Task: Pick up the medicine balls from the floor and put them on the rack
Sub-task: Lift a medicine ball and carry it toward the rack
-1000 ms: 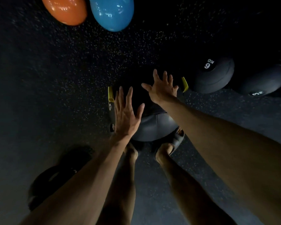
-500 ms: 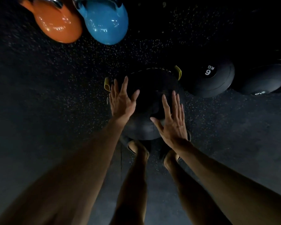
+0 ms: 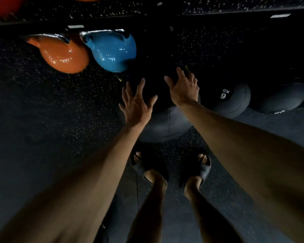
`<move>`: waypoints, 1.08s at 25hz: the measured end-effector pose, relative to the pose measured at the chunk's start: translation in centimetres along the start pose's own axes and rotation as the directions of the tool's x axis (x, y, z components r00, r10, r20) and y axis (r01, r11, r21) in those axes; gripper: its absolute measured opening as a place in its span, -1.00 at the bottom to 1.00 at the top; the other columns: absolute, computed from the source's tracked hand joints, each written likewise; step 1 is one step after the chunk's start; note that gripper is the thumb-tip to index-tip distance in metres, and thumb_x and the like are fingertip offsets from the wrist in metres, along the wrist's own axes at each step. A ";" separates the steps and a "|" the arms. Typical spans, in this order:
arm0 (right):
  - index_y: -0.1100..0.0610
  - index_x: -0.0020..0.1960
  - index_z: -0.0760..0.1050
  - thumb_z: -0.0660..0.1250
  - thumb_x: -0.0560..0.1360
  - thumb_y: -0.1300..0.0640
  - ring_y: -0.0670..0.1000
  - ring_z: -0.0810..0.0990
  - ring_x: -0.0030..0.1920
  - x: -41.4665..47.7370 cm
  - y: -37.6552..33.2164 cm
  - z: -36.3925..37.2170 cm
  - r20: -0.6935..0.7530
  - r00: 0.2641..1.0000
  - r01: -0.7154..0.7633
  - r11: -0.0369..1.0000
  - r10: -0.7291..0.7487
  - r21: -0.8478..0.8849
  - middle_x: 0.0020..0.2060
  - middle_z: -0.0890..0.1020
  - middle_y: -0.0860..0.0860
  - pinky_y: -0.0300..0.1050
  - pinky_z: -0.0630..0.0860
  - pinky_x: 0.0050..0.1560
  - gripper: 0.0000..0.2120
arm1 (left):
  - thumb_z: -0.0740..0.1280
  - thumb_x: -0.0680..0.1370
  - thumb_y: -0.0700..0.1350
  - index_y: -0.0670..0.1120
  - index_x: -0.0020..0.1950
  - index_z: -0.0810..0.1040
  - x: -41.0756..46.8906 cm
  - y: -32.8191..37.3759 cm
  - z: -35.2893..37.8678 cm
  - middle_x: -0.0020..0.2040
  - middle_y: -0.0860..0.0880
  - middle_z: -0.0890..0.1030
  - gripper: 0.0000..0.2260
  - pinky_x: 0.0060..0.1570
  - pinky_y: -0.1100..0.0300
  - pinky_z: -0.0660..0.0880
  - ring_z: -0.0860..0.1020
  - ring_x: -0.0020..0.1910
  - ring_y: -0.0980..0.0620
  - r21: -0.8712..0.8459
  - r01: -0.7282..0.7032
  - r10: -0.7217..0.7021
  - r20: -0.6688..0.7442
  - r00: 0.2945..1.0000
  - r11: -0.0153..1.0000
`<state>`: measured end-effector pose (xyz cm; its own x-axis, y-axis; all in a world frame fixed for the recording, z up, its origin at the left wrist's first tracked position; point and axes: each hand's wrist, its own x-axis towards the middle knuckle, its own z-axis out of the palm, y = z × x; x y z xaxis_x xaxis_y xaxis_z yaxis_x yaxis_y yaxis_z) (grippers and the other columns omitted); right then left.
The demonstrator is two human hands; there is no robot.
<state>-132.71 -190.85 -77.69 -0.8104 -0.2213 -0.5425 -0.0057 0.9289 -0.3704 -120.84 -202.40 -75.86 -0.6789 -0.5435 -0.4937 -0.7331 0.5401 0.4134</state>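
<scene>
A large black medicine ball (image 3: 165, 123) with yellow tabs sits on the dark floor just ahead of my feet. My left hand (image 3: 136, 104) lies flat on its left side with fingers spread. My right hand (image 3: 183, 88) presses on its upper right, fingers straight and reaching over the top. To the right lie a black 6 kg ball (image 3: 233, 100) and another black ball (image 3: 282, 98). The dark rack rail (image 3: 218, 13) runs across the top of the view.
An orange kettlebell (image 3: 63, 55) and a blue kettlebell (image 3: 112, 50) stand at the upper left under the rack rail. A red object (image 3: 0, 6) shows in the top left corner. My sandalled feet (image 3: 170, 167) stand right behind the ball on speckled black flooring.
The view has tilted up, bringing the rack rail and kettlebell handles into sight. The big ball has rolled forward away from my feet, and my right hand moved from its near side to its top.
</scene>
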 end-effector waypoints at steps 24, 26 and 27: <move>0.07 0.51 0.28 0.16 0.65 -0.02 0.20 0.37 0.40 -7.3 -1.6 -6.4 0.085 0.985 0.161 0.977 -0.150 -0.141 0.41 0.41 0.16 0.15 0.36 0.33 -0.54 | 0.23 0.64 0.09 0.06 0.59 0.20 0.6 4.2 -6.0 0.61 -0.16 0.13 -0.47 0.42 -0.19 0.27 0.16 0.57 -0.17 0.096 -0.088 0.071 0.171 0.983 0.991; 0.11 0.42 0.38 0.13 0.67 0.01 0.18 0.47 0.31 -11.3 -3.6 -8.2 0.158 0.969 0.216 0.960 -0.189 -0.179 0.33 0.51 0.16 0.05 0.41 0.21 -0.63 | 0.23 0.64 0.03 -0.01 0.48 0.37 -2.5 4.6 -9.4 0.46 -0.14 0.40 -0.59 0.31 -0.09 0.39 0.40 0.42 -0.16 0.059 -0.048 0.041 0.106 0.994 0.997; 0.13 0.37 0.43 0.14 0.67 0.02 0.19 0.52 0.25 -13.0 -4.6 -9.0 0.181 0.965 0.222 0.959 -0.190 -0.177 0.27 0.56 0.16 0.01 0.42 0.12 -0.66 | 0.22 0.64 0.01 -0.03 0.42 0.43 -4.3 4.9 -11.3 0.38 -0.13 0.49 -0.64 0.25 -0.06 0.42 0.47 0.35 -0.15 0.047 -0.013 0.009 0.089 0.996 0.999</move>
<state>-127.42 -189.51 -62.11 -0.6750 -0.4439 -0.5893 -0.2890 0.8940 -0.3425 -121.98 -204.70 -63.05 -0.6790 -0.4795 -0.5559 -0.7213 0.5767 0.3835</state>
